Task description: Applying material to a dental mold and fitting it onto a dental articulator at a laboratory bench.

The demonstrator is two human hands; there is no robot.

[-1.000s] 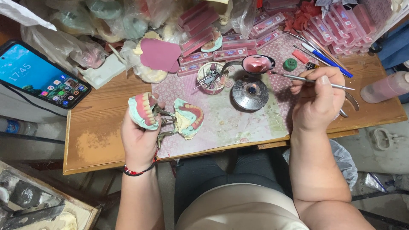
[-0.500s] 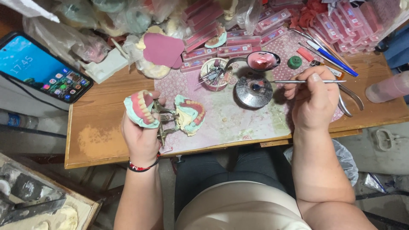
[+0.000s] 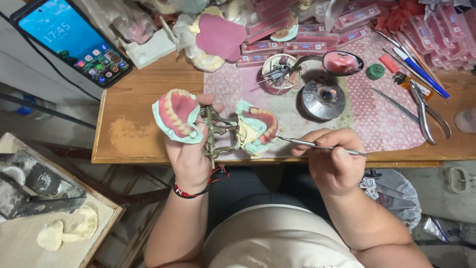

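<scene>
Left hand [image 3: 191, 151] grips articulator [image 3: 214, 134] with open denture models [image 3: 176, 115] at surface [image 3: 134, 106] front edge. Right hand [image 3: 331, 160] pinches metal tool [image 3: 317, 145], tip touching the 3 o'clock model. Cup [image 3: 277, 74] at 12 holds instruments; spoon [image 3: 342, 63] holds pink wax.

Person, seen from above. Left hand [image 3: 191, 154]: bare, no glove; red-and-black cord bracelet [image 3: 191, 192] at the wrist, loose ends trailing. Right hand [image 3: 334, 166]: bare, no glove, no wristwear. Forearms: uncovered, no sleeves in view. Torso: pale beige top [image 3: 277, 238]. Lap: dark trousers [image 3: 258, 186].
</scene>
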